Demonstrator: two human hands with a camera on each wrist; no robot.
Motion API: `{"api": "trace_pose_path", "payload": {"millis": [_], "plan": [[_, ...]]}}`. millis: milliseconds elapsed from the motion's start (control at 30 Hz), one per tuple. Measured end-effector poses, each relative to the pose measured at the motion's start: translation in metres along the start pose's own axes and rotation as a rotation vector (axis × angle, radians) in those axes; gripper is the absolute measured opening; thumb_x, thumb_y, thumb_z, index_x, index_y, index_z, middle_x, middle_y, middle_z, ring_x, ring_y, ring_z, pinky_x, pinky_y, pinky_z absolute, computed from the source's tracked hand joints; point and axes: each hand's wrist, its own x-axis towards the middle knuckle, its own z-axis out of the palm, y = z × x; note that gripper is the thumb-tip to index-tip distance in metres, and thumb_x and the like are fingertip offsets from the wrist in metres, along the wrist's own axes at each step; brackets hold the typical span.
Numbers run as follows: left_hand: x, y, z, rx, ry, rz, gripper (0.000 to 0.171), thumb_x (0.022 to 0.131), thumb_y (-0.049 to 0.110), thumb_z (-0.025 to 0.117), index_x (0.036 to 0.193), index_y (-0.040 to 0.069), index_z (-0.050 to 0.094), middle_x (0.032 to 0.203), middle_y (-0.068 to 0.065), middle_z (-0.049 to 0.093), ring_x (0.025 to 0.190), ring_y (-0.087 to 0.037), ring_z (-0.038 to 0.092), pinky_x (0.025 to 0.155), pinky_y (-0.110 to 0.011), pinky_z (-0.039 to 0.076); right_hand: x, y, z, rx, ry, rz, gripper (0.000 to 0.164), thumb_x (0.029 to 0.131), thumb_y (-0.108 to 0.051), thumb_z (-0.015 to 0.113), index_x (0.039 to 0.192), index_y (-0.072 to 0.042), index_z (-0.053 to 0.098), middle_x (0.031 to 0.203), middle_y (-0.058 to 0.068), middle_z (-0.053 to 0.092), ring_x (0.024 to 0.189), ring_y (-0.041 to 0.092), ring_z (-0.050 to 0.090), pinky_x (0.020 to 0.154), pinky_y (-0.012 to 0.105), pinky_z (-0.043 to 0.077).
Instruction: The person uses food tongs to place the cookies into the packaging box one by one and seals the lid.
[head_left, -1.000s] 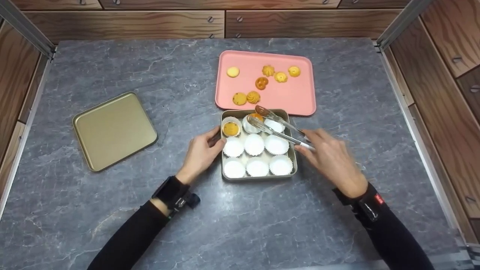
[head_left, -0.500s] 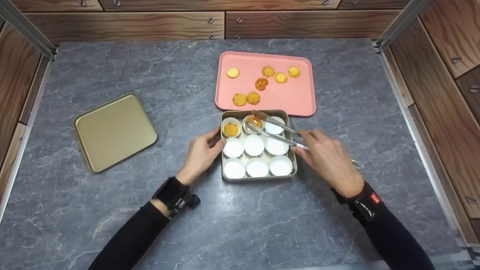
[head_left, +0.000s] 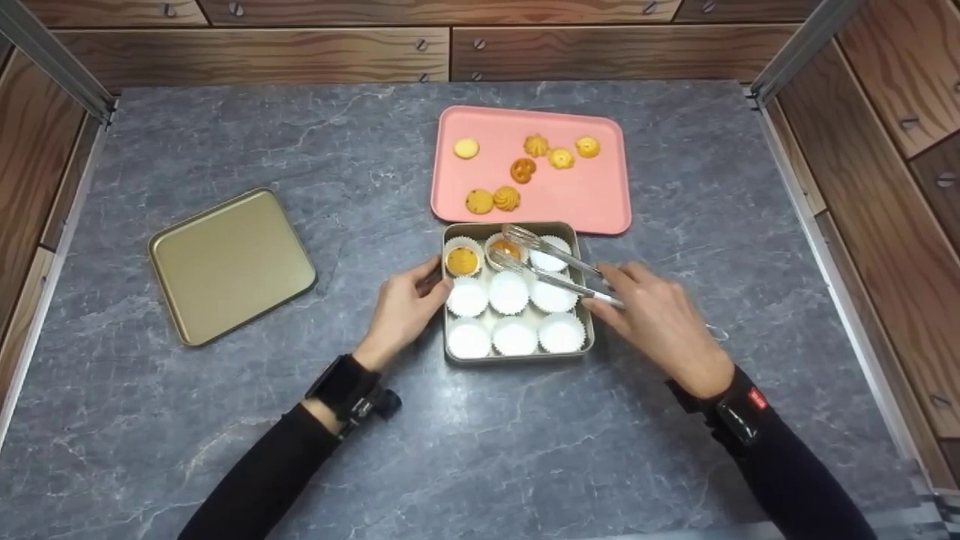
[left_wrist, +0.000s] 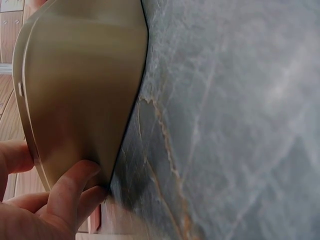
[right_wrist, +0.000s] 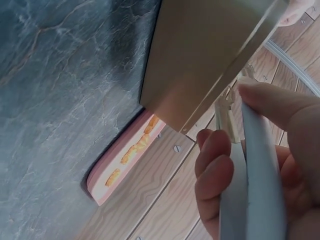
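A square gold tin [head_left: 517, 358] holds rows of white paper cups [head_left: 509, 291]. My left hand [head_left: 405, 304] grips the tin's left side; in the left wrist view the bent fingers [left_wrist: 75, 185] press its wall and the thumb lies at the rim. My right hand [head_left: 660, 322] holds metal tongs [head_left: 570, 285], their tips apart over the back-middle cup. An orange-brown cookie [head_left: 506, 249] sits in that cup, partly hidden by the tips. A round speckled cookie [head_left: 462, 261] lies in the back-left cup. The tongs' handles [right_wrist: 262, 175] run through my right hand in the right wrist view.
Right behind the tin lies a pink tray [head_left: 592, 195] bearing several cookies, among them a pretzel-shaped one [head_left: 523, 170] and a swirled one [head_left: 506, 199]. A gold lid [head_left: 232, 266] rests on the grey marbled table [head_left: 360, 150] to the left. Wood-patterned panels surround the table.
The tongs' tips have shifted slightly towards me at the back-middle cup, and the orange-brown cookie there shows more clearly. My left hand and the tin have stayed in place.
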Motion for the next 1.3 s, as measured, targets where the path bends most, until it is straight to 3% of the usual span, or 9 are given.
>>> {"api": "trace_pose_path", "payload": {"millis": [267, 467, 767, 900, 1133, 1300], "plan": [[0.000, -0.001, 0.001, 0.008, 0.008, -0.007, 0.055, 0.099, 0.018, 0.067, 0.145, -0.007, 0.051, 0.144, -0.022, 0.057, 0.129, -0.029, 0.062, 0.105, -0.030, 0.053, 0.004, 0.010, -0.011, 0.090, 0.090, 0.007, 0.049, 0.086, -0.019, 0.085, 0.127, 0.004, 0.069, 0.091, 0.016, 0.068, 0.063, 0.022, 0.061, 0.047, 0.031, 0.056], [0.000, -0.001, 0.002, -0.001, 0.004, -0.022, 0.055, 0.099, 0.017, 0.066, 0.146, -0.006, 0.050, 0.144, -0.022, 0.057, 0.128, -0.029, 0.062, 0.104, -0.029, 0.053, 0.020, 0.023, -0.017, 0.065, 0.114, 0.055, 0.051, 0.087, -0.021, 0.085, 0.127, 0.005, 0.069, 0.096, 0.021, 0.070, 0.069, 0.032, 0.065, 0.054, 0.044, 0.060], [0.000, -0.001, 0.002, 0.022, 0.023, -0.015, 0.054, 0.098, 0.018, 0.067, 0.145, -0.006, 0.052, 0.144, -0.022, 0.057, 0.129, -0.029, 0.061, 0.105, -0.030, 0.053, 0.052, 0.029, -0.019, 0.029, -0.035, 0.105, 0.045, 0.093, -0.026, 0.079, 0.124, 0.005, 0.068, 0.094, 0.022, 0.068, 0.067, 0.033, 0.063, 0.052, 0.045, 0.056], [-0.001, 0.000, 0.002, 0.025, 0.031, -0.011, 0.054, 0.098, 0.018, 0.067, 0.144, -0.006, 0.053, 0.143, -0.022, 0.058, 0.129, -0.028, 0.062, 0.105, -0.030, 0.053, 0.068, 0.030, -0.019, 0.014, -0.099, 0.116, 0.049, 0.093, -0.025, 0.080, 0.131, 0.001, 0.065, 0.098, 0.023, 0.069, 0.067, 0.032, 0.062, 0.052, 0.046, 0.056], [-0.001, -0.001, 0.002, 0.012, 0.017, -0.017, 0.054, 0.098, 0.019, 0.067, 0.145, -0.004, 0.053, 0.142, -0.020, 0.059, 0.127, -0.027, 0.063, 0.106, -0.031, 0.053, 0.086, 0.037, -0.013, -0.068, -0.142, 0.105, 0.043, 0.093, -0.034, 0.079, 0.114, 0.002, 0.070, 0.088, 0.016, 0.065, 0.066, 0.031, 0.060, 0.054, 0.048, 0.053], [0.001, -0.001, 0.002, 0.007, 0.022, -0.013, 0.054, 0.098, 0.018, 0.067, 0.145, -0.005, 0.053, 0.143, -0.022, 0.058, 0.127, -0.029, 0.063, 0.106, -0.031, 0.053, 0.095, 0.039, -0.011, -0.083, -0.200, 0.117, 0.041, 0.093, -0.035, 0.078, 0.111, 0.002, 0.070, 0.089, 0.016, 0.065, 0.070, 0.032, 0.061, 0.056, 0.049, 0.053]]}}
